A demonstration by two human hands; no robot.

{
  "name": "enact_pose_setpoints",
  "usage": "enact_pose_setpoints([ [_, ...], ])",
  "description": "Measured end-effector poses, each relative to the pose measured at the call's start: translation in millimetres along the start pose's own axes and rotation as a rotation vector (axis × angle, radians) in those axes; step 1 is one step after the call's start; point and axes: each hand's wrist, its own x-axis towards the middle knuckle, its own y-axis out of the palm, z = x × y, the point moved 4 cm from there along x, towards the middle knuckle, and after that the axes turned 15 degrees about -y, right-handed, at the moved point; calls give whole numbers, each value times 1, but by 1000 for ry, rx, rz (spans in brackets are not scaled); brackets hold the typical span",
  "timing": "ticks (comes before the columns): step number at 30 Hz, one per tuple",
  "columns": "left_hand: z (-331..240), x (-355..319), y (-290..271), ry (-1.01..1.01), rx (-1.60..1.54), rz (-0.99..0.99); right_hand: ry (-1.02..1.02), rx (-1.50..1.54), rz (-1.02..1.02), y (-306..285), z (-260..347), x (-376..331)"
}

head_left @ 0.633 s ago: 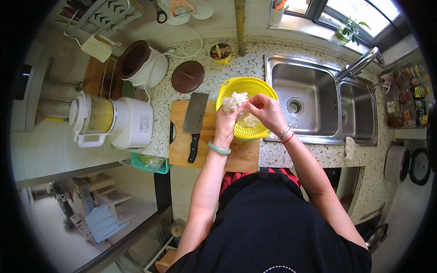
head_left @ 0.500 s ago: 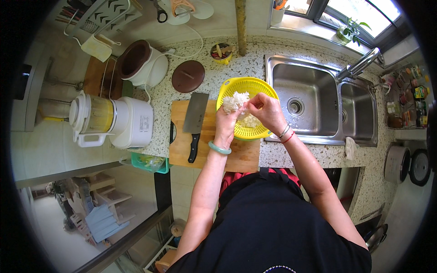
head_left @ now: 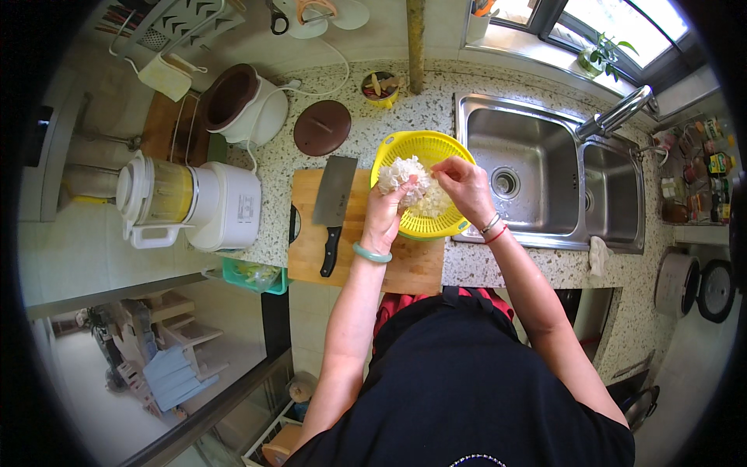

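Note:
A ruffled white clump that looks like white fungus [head_left: 403, 173] rests in my left hand [head_left: 381, 218], the fingers closed round it from below. My right hand [head_left: 465, 191] is just to its right, thumb and fingertips pinched together; whatever they hold is too small to make out. Both hands are over a yellow colander [head_left: 420, 138], where loose pale pieces [head_left: 432, 204] lie at the bottom. Left of the colander, a cleaver [head_left: 336, 191] with a black handle lies on a wooden cutting board [head_left: 366, 268].
To the right is a steel double sink [head_left: 521, 148] with a tap [head_left: 618, 109]. A white blender [head_left: 226, 206], a white pot with a brown inside [head_left: 261, 117], a brown lid [head_left: 322, 128] and a small yellow bowl [head_left: 381, 100] stand around the board. A green basket [head_left: 253, 276] hangs below the counter edge.
My right hand has drawn a little away to the right from the white fungus, leaving a gap. The clump is turned more into view in my left hand.

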Motion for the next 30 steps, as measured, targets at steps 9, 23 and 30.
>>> enact_pose_setpoints([
  [9, 0, 0, 7, 33, 89, -3, -83, -76, 128, 3, 22, 2],
  [23, 3, -2, 4, 14, 101, -30, -147, -243, 48, 9, 20, 1],
  [30, -1, -6, 7, -82, -48, 87, -494, -324, 8, -1, 22, 1],
])
